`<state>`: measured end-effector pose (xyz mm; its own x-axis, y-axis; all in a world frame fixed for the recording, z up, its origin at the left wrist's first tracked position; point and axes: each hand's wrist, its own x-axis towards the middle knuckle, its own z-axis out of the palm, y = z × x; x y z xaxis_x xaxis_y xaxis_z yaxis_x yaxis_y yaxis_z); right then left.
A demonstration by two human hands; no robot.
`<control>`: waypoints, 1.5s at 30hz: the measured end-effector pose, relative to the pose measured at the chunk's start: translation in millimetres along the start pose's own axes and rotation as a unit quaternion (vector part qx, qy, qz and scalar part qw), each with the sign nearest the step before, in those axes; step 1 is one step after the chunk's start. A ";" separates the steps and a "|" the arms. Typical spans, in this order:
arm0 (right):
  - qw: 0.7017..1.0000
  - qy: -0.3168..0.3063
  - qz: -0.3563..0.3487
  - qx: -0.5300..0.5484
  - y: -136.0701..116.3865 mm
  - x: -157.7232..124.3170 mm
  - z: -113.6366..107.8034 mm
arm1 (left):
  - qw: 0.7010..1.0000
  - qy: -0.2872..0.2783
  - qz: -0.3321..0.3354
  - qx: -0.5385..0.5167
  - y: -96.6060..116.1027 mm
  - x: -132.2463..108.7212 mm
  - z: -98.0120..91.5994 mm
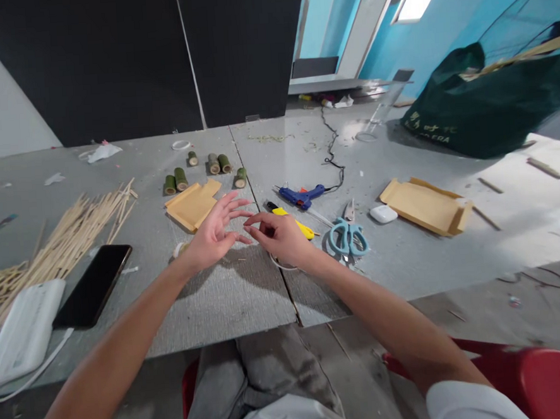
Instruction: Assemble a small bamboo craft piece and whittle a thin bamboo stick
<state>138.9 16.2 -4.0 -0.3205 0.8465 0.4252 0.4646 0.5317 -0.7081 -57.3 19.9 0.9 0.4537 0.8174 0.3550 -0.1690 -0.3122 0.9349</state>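
Note:
Above the grey table [238, 300], my left hand [219, 232] is open, its fingers spread toward the right. Close to its fingertips, my right hand [279, 236] has thumb and forefinger pinched together; what they hold, if anything, is too small to make out. A yellow cutter [304, 229] lies just behind my right hand, partly hidden by it. Beyond it rests a blue glue gun [302, 196], with light blue scissors [347, 238] to the right. Behind my left hand is a brown cardboard piece [192, 205]. A white ring partly shows under my right hand.
Several short green bamboo pieces [180, 178] stand at the back. Thin sticks [73, 238], a black phone [95, 285] and a white power bank [25, 329] lie left. On the right are a white case [383, 214], a cardboard tray [425, 208] and a dark green bag [482, 102].

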 end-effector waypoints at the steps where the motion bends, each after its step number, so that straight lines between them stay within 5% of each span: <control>1: 1.000 0.000 -0.010 0.000 0.3 -0.3 -0.5 | 1.000 0.004 0.007 -0.003 -0.5 0.4 -1.1; 16: 0.991 -0.077 -0.109 -0.033 12.6 0.0 -0.6 | 0.999 -0.020 0.024 -0.009 -6.3 -0.9 -5.4; 27: 0.967 -0.080 -0.200 -0.134 20.6 -5.4 1.0 | 1.000 -0.023 -0.004 0.012 -9.1 -1.4 -3.5; 45: 0.946 -0.033 -0.231 -0.225 20.7 -9.3 8.0 | 0.998 0.001 -0.057 -0.029 -8.2 -1.9 1.4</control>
<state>144.9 19.1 -27.1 -0.6196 0.5254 0.5831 0.5624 0.8154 -0.1371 -55.6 20.3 -7.4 0.4717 0.8468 0.2458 -0.1664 -0.1882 0.9679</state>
